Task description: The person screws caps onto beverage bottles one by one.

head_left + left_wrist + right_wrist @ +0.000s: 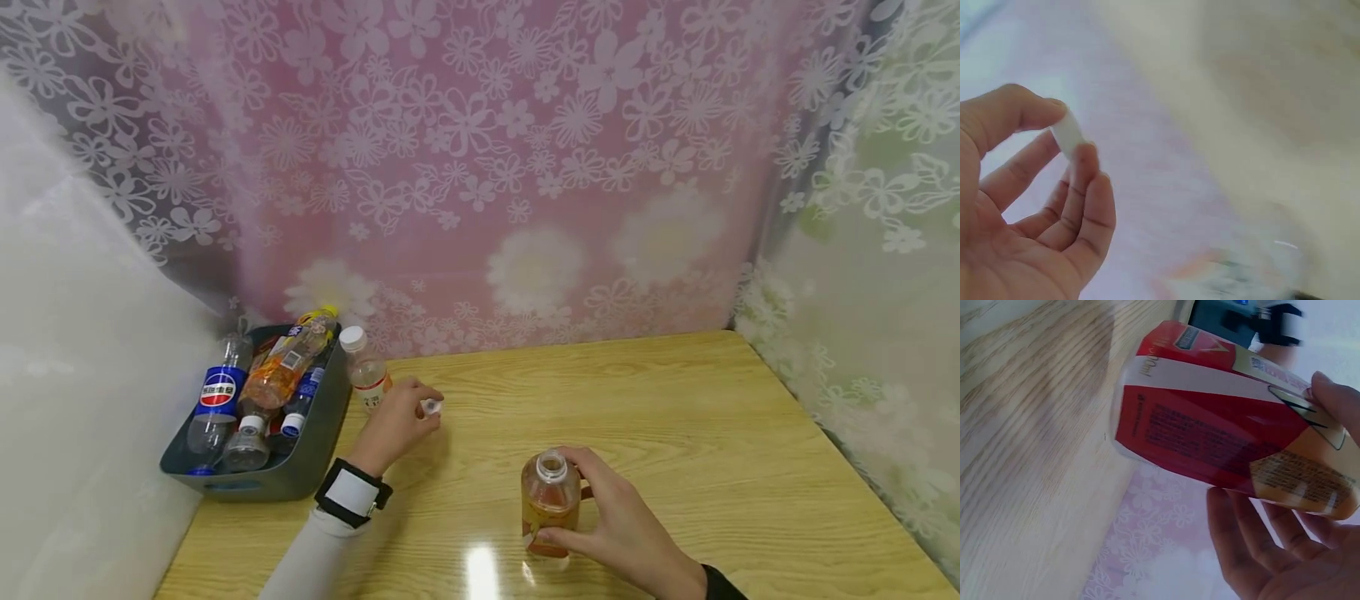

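Observation:
My left hand (393, 427) pinches a small white bottle cap (431, 407) between thumb and fingertips, over the left part of the table. The left wrist view shows the cap (1067, 134) edge-on at the fingertips. In my right hand (622, 529) is a clear plastic drink bottle (552, 497), gripped round its side with the thumb on the near face. Its mouth is uncapped and it stands upright near the table's front. Up close, the bottle label (1191, 419) is red, white and orange with fine print.
Behind my left hand stands a clear bottle (367, 367) with a white cap. To its left, a dark grey-blue bin (318, 437) holds several plastic bottles, one with a blue label (220, 392). A floral curtain (480, 208) borders the wooden table (675, 400) at the back.

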`<act>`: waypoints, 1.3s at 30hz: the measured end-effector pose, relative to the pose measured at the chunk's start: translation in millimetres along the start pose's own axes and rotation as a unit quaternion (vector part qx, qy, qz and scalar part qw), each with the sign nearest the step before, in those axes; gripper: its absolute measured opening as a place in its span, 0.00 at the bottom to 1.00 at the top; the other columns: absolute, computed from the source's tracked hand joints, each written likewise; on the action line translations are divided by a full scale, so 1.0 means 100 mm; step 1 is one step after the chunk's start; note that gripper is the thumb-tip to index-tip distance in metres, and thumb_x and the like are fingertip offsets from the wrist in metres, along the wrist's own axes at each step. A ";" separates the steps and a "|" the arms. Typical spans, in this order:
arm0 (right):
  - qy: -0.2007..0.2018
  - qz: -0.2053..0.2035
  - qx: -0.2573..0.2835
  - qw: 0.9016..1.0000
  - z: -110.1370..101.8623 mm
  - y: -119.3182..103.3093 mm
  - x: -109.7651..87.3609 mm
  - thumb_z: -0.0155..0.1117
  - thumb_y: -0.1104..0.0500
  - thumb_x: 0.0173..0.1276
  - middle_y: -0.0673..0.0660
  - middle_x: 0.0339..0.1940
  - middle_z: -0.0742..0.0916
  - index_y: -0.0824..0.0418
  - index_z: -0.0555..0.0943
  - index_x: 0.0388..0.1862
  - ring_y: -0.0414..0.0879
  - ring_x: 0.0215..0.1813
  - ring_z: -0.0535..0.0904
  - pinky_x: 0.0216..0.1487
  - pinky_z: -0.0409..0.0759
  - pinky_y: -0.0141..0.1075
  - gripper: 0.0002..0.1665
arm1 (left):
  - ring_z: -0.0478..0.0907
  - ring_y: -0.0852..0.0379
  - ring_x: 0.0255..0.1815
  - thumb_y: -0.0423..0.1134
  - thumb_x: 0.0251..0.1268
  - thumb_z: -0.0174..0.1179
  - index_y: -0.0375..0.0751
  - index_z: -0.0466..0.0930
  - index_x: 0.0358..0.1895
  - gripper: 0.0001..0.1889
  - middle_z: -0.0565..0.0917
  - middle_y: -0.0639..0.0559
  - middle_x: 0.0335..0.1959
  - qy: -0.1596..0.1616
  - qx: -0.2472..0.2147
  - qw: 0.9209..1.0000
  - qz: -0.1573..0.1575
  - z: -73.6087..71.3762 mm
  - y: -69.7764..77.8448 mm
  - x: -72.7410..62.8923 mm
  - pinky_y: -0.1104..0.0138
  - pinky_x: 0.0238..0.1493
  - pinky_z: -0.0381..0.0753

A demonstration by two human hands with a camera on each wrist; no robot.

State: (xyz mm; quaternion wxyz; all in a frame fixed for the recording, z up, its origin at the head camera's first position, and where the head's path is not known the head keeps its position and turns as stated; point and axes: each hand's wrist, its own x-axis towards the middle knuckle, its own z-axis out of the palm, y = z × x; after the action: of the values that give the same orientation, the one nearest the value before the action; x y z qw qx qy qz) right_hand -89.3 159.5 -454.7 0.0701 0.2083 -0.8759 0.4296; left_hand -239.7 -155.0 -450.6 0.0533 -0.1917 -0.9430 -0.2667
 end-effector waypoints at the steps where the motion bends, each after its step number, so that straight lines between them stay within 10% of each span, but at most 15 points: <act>1: 0.004 -0.005 -0.002 1.000 0.01 0.00 0.00 0.81 0.39 0.52 0.36 0.61 0.78 0.41 0.67 0.73 0.35 0.56 0.79 0.47 0.83 0.34 0.51 | 0.76 0.60 0.34 0.37 0.63 0.70 0.45 0.89 0.50 0.13 0.81 0.53 0.43 0.001 -0.023 1.000 0.018 -0.07 0.14 -0.02 0.64 0.35 0.80; 7: 0.016 -0.025 -0.005 1.000 0.04 0.01 0.03 0.82 0.39 0.50 0.37 0.60 0.78 0.39 0.66 0.74 0.36 0.55 0.80 0.45 0.84 0.34 0.53 | 0.75 0.66 0.36 0.40 0.69 0.67 0.54 0.87 0.55 0.14 0.81 0.62 0.48 -0.006 -0.139 0.979 0.151 -0.43 0.87 -0.18 0.66 0.39 0.79; 14: 0.017 -0.034 0.001 0.999 0.06 0.01 0.03 0.80 0.38 0.52 0.37 0.58 0.79 0.40 0.67 0.75 0.37 0.54 0.81 0.44 0.84 0.34 0.52 | 0.75 0.65 0.36 0.43 0.71 0.66 0.50 0.86 0.57 0.14 0.81 0.62 0.48 -0.042 -0.183 0.947 0.261 -0.53 1.38 -0.36 0.71 0.38 0.78; 21: 0.019 -0.040 0.000 0.999 0.07 -0.02 0.02 0.81 0.39 0.53 0.36 0.58 0.79 0.39 0.66 0.76 0.35 0.52 0.80 0.43 0.84 0.34 0.52 | 0.77 0.62 0.39 0.40 0.68 0.68 0.42 0.87 0.54 0.14 0.80 0.58 0.46 -0.071 -0.170 0.940 0.287 -0.39 1.48 -0.42 0.75 0.42 0.78; 39: 0.021 -0.047 -0.007 0.999 0.10 -0.03 0.00 0.82 0.40 0.52 0.34 0.52 0.79 0.39 0.68 0.74 0.32 0.49 0.80 0.43 0.84 0.34 0.52 | 0.67 0.69 0.30 0.43 0.63 0.72 0.46 0.89 0.50 0.13 0.77 0.56 0.34 -0.073 -0.100 0.952 0.279 -0.38 1.51 -0.48 0.79 0.32 0.68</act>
State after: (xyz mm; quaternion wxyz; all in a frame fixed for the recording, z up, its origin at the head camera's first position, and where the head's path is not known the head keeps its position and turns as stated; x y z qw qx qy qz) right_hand -87.5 150.6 -458.8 0.1101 0.2396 -0.8665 0.4238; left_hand -136.3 -72.4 -354.6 0.0371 -0.4706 -0.8216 -0.3196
